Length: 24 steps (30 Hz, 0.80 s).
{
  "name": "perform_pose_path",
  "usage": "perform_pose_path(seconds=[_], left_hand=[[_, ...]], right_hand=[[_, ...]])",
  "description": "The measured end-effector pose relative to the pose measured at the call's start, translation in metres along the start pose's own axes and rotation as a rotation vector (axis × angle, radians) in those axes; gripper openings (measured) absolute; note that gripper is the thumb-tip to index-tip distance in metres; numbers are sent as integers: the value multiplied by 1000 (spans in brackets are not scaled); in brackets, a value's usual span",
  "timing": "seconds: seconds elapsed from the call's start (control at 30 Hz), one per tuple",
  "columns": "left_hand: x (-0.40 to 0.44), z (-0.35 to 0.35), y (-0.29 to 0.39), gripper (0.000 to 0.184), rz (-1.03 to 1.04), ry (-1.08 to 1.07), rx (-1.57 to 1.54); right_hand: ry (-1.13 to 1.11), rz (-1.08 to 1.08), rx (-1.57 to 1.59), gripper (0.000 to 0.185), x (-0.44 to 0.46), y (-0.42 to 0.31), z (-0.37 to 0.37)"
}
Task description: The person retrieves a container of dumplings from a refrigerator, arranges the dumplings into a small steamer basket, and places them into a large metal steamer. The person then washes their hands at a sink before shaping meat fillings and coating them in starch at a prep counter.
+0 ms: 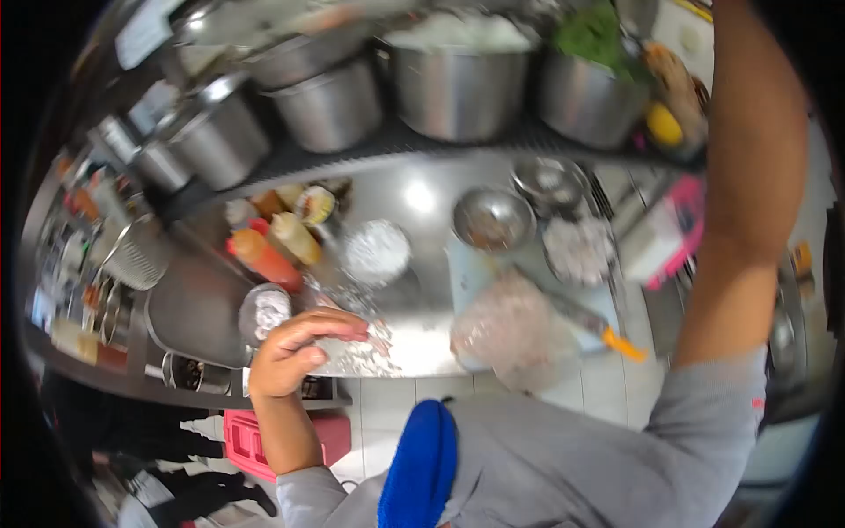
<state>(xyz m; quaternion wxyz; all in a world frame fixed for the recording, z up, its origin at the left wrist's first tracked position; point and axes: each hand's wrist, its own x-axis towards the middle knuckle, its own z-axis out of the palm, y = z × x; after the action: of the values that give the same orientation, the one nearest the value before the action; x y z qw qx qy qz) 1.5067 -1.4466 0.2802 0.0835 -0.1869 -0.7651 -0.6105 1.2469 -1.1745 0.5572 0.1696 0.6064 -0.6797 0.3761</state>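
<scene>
My left hand [297, 346] hovers over the left part of the steel counter [422, 339], fingers curved and thumb apart, with nothing seen in it. Beneath and beside its fingers lie white flour-like scraps [374, 348]. Close by is a small bowl of white powdery stuff [267, 310]. My right arm [748, 176] reaches up along the right side, and its hand is outside the view. In front of my body, a clear plastic bag [510, 330] with pale contents lies on a cutting board [466, 268]. A knife with an orange handle [623, 344] rests beside it.
Squeeze bottles [264, 257] and a round white mound [377, 253] stand mid-counter. Metal bowls [494, 219] and a dish of pale pieces [578, 250] sit to the right. Large pots [459, 88] line the shelf behind. A pink bin [330, 436] and another person [189, 493] are lower left.
</scene>
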Motion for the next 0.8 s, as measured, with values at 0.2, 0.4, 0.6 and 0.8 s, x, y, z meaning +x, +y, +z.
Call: perform_pose_path(seconds=[0.2,0.4,0.6,0.8], left_hand=[[26,36,-47,37,-195,68,-168],[91,88,-109,63,-390,276,-297],[104,136,-145,85,-606,210,-476],[107,177,-144,54,-634,347,-746]], right_hand=[[-59,467,474,49,-196,33,22],[-94,680,305,38,-303,85,113],[-146,305,30,40,-351,91,163],[-286,146,-4,40,-343,89,116]])
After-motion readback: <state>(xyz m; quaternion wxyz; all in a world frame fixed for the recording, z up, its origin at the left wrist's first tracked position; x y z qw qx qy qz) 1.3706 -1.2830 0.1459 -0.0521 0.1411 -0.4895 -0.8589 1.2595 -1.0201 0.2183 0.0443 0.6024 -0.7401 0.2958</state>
